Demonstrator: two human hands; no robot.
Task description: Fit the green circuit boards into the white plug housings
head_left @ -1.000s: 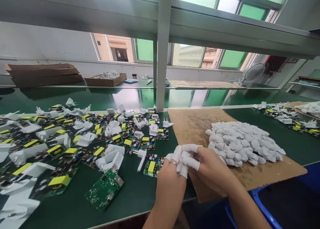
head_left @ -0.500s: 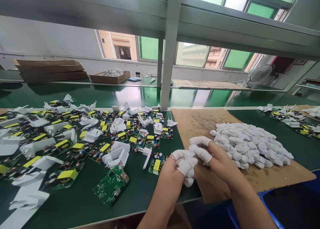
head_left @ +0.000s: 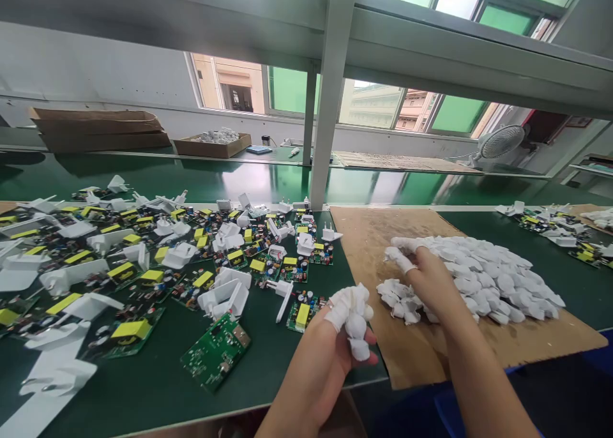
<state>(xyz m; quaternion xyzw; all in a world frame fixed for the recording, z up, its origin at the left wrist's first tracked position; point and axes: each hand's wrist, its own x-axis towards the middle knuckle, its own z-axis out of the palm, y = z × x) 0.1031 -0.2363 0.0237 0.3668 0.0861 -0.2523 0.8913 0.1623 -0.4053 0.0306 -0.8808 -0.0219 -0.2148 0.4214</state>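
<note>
Near the front edge of the green worktop (head_left: 143,393), small rounded white lumps (head_left: 358,331) sit in the curled left hand (head_left: 335,348). Bent fingers of the right hand (head_left: 431,281) are just above a loose white cluster (head_left: 399,301) on a flat brown cardboard sheet (head_left: 364,234); whether they pinch anything, I cannot tell. Beside it spreads a large white heap (head_left: 502,275). Leftward lie green circuit boards (head_left: 218,352) and white plastic plug casings (head_left: 179,256).

Daylight glare on green worktop (head_left: 249,186)
</note>
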